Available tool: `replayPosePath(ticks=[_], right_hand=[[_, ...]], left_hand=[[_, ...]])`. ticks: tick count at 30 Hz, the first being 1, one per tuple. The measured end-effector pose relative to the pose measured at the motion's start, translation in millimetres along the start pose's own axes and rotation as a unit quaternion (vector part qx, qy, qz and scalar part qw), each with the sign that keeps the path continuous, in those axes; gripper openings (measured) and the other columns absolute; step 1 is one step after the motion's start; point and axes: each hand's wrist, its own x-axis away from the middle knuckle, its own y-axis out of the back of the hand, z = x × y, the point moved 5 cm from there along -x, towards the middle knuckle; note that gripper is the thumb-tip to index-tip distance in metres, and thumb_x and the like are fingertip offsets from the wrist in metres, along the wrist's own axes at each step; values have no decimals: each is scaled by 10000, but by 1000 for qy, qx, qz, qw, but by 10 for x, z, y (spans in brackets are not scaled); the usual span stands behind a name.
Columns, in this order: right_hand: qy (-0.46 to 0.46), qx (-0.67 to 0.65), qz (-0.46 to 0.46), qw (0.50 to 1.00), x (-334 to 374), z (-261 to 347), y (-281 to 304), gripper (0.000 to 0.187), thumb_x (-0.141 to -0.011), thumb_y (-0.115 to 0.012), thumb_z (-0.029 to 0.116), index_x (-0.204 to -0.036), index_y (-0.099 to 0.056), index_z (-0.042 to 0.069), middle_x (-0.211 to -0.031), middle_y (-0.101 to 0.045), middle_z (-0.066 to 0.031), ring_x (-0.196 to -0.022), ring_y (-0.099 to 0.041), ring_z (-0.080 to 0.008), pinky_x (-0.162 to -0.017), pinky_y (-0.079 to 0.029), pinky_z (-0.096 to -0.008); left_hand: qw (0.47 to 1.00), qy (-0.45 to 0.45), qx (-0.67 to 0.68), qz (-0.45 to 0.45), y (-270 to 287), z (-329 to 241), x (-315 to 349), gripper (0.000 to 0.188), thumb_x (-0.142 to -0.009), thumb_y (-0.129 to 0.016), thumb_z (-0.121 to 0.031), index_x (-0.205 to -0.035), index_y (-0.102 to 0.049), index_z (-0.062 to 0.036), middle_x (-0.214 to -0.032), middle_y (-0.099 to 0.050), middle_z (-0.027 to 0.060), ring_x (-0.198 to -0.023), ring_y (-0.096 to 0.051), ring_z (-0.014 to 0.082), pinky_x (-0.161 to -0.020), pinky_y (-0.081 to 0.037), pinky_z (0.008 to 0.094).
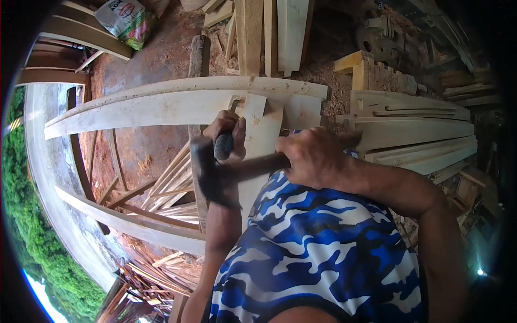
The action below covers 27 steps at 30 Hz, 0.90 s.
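Observation:
My left hand (pixel 222 127) is closed around a chisel (pixel 224 145) with a dark, rounded handle. The chisel is roughly upright, and its blade end meets a pale board (pixel 156 110) beside a small cut-out (pixel 235 101). My right hand (pixel 313 157) grips a hammer (pixel 253 168) by its wooden handle, whose butt sticks out past the fist. The dark hammer head (pixel 207 167), smeared by motion, appears close to the chisel's handle end; whether they touch I cannot tell. Shorter pale pieces (pixel 304 113) lie against the board's right end.
More shaped boards (pixel 414 134) are stacked at the right, below a notched wooden block (pixel 377 75). Upright planks (pixel 250 37) stand at the far side. Thin offcuts (pixel 172 183) and another long board (pixel 129 220) lie at the left. A printed sack (pixel 124 24) rests at the upper left.

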Motion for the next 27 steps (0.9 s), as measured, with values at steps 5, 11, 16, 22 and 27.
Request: replayPosePath(ticks=[5,11,16,22,27], right_hand=[[-40,60,4,997,-84,-105,-112,172,-706,-736,140,-827,-692,27,-743,-696,-229,-737,-718,-419,-707,-595,-503],[-11,6,-26,1000,147,-33,-5,168,-710,-698,140,-814,-718,10,-780,-702,-257,-764,-722,-431,-751,-597,-501],[-27,-21,-37,999,405,-123,-79,198,-726,-775,184,-852,-726,40,-729,-694,-209,-731,-715,-406,-715,-591,-481],[-17,-61,-53,997,396,-53,-3,171,-751,-801,183,-820,-709,57,-707,-688,-185,-716,-713,-388,-688,-583,-466],[37,-67,-47,996,294,35,32,163,-728,-788,160,-790,-677,59,-680,-674,-163,-682,-701,-380,-666,-575,-465]], left_hand=[[996,15,75,-38,-115,-74,25,183,-909,-649,82,-810,-523,-8,-798,-573,56,-770,-516,159,-762,-426,279],[923,154,88,-342,242,331,-311,240,-965,-710,-202,-852,-583,-32,-720,-620,64,-668,-577,146,-675,-483,310],[940,70,153,-297,256,41,-566,235,-963,-716,-195,-879,-586,-18,-686,-629,87,-619,-580,147,-629,-492,318],[991,78,72,-83,212,179,-427,240,-899,-790,-151,-773,-649,-4,-673,-627,29,-622,-550,108,-581,-442,282],[993,108,-30,-38,199,294,-382,219,-904,-768,-125,-802,-620,0,-690,-617,68,-620,-535,124,-582,-433,293]])
